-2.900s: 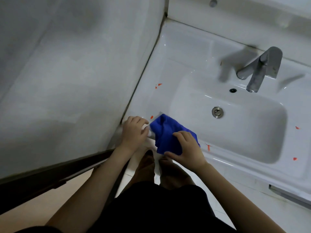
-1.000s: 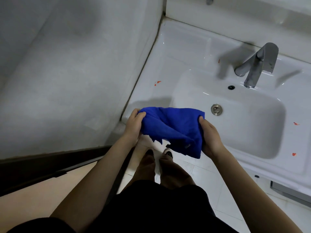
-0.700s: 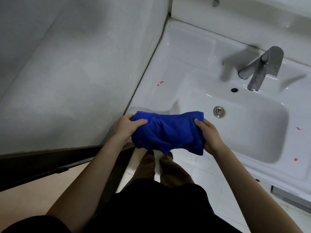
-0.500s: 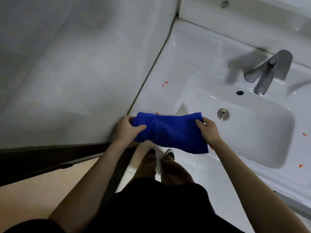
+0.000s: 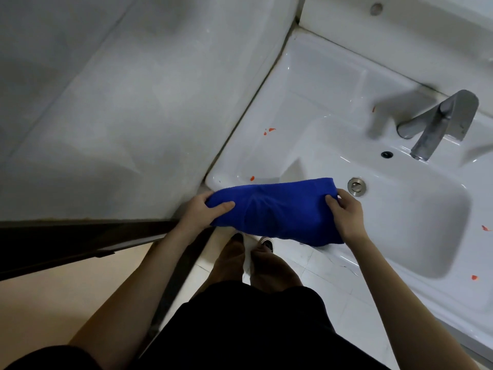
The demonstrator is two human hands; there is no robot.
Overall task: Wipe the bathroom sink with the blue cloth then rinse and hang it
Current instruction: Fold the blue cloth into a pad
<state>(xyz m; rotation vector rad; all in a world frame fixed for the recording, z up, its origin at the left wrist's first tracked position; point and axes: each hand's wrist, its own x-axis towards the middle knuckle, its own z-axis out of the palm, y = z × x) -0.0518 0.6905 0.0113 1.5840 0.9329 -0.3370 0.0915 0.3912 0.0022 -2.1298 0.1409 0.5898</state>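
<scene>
The blue cloth (image 5: 277,209) is stretched flat and folded between both hands over the front left corner of the white sink (image 5: 320,84). My left hand (image 5: 204,212) pinches its left end and my right hand (image 5: 346,212) pinches its right end. Small orange-red spots mark the sink: one pair on the left ledge (image 5: 270,130), one just behind the cloth (image 5: 252,178), others on the right rim (image 5: 485,228). The drain (image 5: 356,186) lies just right of the cloth.
A grey metal faucet (image 5: 437,124) stands at the back right, with an overflow hole (image 5: 386,154) below it. A grey wall (image 5: 120,102) runs along the sink's left side. A dark door threshold (image 5: 80,236) and my feet (image 5: 250,244) on the white floor tiles are below.
The cloth went from a bunch at the sink's corner to being spread between both hands, then folded into a flatter, wider band. My view shifted slightly left.
</scene>
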